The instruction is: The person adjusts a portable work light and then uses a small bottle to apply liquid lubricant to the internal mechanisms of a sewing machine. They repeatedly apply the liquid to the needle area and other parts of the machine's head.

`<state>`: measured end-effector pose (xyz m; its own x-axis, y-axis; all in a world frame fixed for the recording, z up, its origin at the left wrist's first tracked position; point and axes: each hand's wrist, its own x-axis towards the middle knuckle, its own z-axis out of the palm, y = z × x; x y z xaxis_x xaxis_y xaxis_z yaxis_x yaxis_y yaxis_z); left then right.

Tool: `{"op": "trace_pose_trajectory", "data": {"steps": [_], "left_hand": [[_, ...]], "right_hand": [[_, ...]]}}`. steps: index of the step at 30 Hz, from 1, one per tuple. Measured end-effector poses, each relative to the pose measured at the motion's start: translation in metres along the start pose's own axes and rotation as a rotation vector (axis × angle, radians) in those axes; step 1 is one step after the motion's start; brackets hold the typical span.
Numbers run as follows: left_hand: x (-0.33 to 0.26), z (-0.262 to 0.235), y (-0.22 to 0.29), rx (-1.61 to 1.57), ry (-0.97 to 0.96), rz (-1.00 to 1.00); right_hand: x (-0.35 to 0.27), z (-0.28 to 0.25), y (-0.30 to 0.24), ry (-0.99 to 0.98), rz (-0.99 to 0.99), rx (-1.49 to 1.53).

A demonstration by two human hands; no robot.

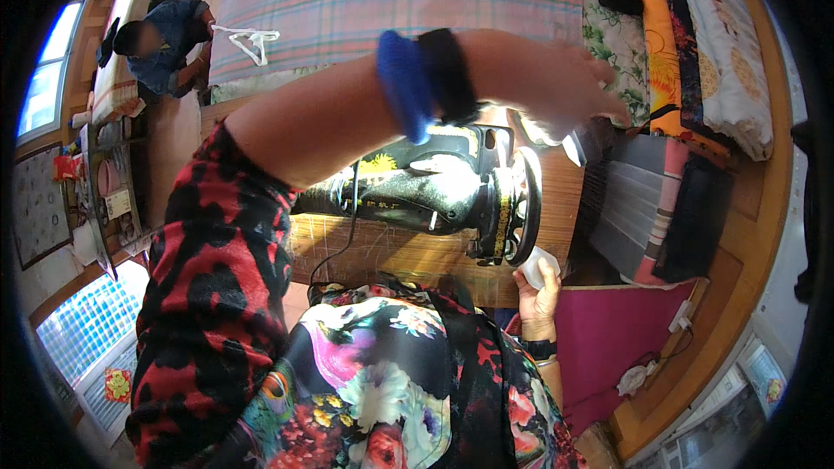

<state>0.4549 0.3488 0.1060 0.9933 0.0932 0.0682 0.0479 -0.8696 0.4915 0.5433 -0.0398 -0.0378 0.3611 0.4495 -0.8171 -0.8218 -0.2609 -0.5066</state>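
Observation:
A black sewing machine (426,187) with gold decoration lies across the wooden table (373,247) in front of me. Its handwheel (526,207) is at the right end. My left arm stretches over the machine to the right, wearing blue and black bands. My left hand (578,82) is beyond the wheel, slightly blurred, with its fingers stretched and apart. Below it is a bright white and grey object (573,143), partly hidden by the hand. Next to the wheel's near edge, my right hand (540,306) is closed around a small, smooth white object (540,267), whose kind I cannot make out.
Behind the machine is a plaid-covered bed (391,0) with a white hanger (254,42). Folded bedding (730,61) lies at the far right. A person (165,48) in dark blue is at the far left. A black cord (347,239) runs across the table.

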Motion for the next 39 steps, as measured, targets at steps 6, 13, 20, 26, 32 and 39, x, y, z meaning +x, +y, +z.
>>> {"op": "trace_pose_trajectory", "data": {"steps": [6, 13, 20, 26, 32, 39], "left_hand": [[-0.088, -0.024, 0.0, -0.335, 0.109, -0.226], [-0.153, -0.006, 0.026, -0.653, -0.108, -0.412], [-0.159, 0.008, 0.023, -0.682, -0.012, -0.383], [-0.158, 0.012, 0.024, -0.71, 0.075, -0.223], [-0.159, 0.016, 0.022, -0.304, -0.025, -0.053], [-0.161, 0.023, 0.019, -0.73, 0.017, -0.259]], "right_hand": [[0.003, -0.004, 0.0, -0.026, -0.008, -0.005], [0.004, -0.004, 0.0, -0.002, 0.017, -0.016], [0.003, -0.004, -0.001, -0.02, 0.006, -0.013], [0.002, -0.001, -0.002, -0.008, 0.005, -0.017], [0.001, 0.0, -0.003, -0.018, -0.003, -0.021], [0.0, -0.001, -0.002, -0.034, 0.019, -0.005]]}}
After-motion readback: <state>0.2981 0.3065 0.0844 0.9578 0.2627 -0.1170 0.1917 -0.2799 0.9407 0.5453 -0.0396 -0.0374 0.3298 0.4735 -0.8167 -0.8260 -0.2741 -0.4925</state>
